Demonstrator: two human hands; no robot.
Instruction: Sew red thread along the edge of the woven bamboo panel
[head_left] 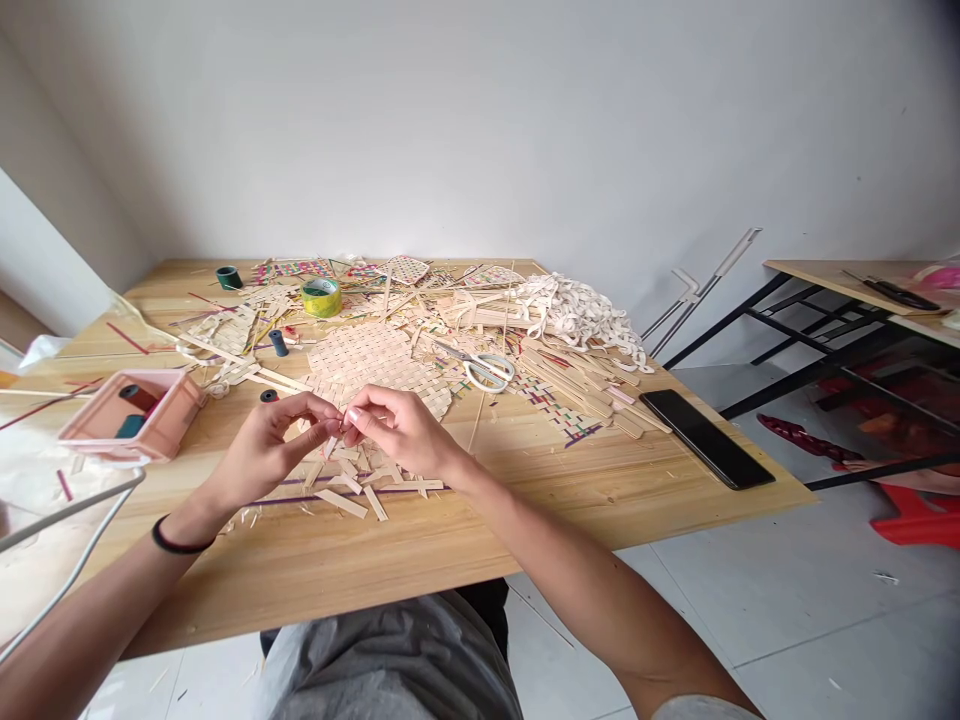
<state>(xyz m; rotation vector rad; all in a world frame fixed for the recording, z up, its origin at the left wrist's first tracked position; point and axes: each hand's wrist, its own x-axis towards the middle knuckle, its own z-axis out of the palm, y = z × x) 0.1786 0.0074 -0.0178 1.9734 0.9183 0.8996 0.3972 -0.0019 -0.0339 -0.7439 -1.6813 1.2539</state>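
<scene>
My left hand (281, 445) and my right hand (397, 425) meet fingertip to fingertip above the near part of the table. Both are pinched closed on something too small to make out, perhaps thin as a thread. Just beyond them lies a pale woven mat (367, 350), partly covered by my fingers. Short cut strips (349, 495) are scattered on the wood below my hands. A small dark spool (268, 397) sits beside my left hand, and another spool (278, 342) stands farther back. White-handled scissors (487, 372) rest to the right of the mat.
At left stands a pink basket (169, 420) holding spools. Yellow tape (321, 297) and a green roll (229, 278) are at the back. A heap of white cord (577, 310), wooden strips (566, 380) and a black phone (709, 438) lie to the right. A second table (832, 275) stands beyond.
</scene>
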